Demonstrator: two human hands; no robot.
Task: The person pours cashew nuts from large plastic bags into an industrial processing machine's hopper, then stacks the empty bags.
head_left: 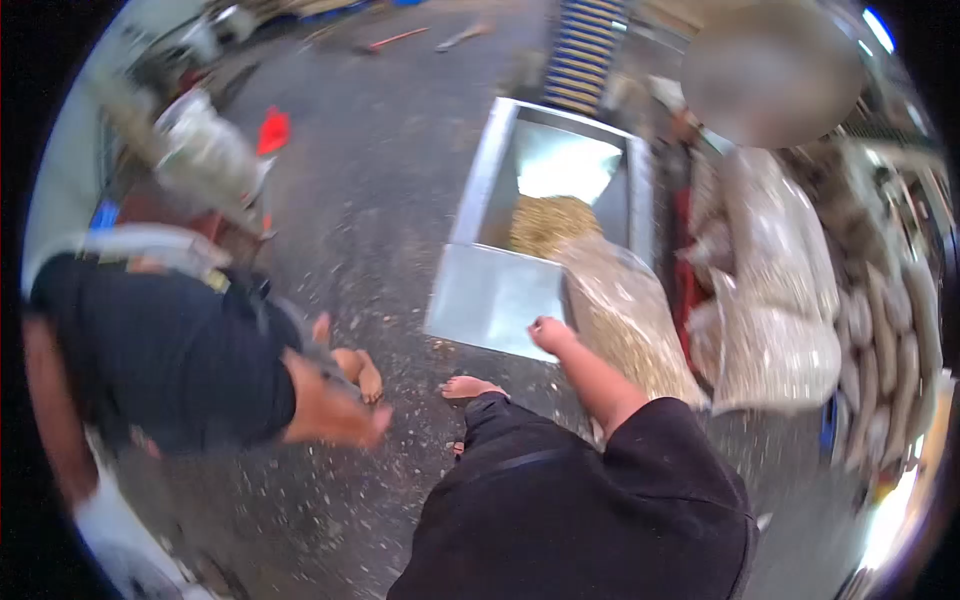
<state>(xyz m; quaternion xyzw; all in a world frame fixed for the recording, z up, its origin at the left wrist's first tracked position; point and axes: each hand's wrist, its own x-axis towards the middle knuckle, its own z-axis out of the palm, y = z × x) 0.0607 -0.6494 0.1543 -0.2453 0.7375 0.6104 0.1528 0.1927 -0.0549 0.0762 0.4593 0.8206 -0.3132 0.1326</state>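
My right hand [548, 335] is closed into a fist above the sloping metal front plate [490, 295] of a hopper, close to the left edge of a large translucent sack [630, 320]. What the fingers hold, if anything, cannot be made out. The sack leans on the hopper with its mouth end over the opening. Tan grain-like material [550, 222] lies in a heap inside the metal hopper [470, 190], in front of the sack. My left hand is out of the picture.
A slatted conveyor [582, 55] rises from the hopper's far end. Full sacks [770, 280] stand on the right, with more stacked sacks [885, 360] beyond. A person in black [180, 350] is close on the left. Tools lie on the dark floor [340, 180].
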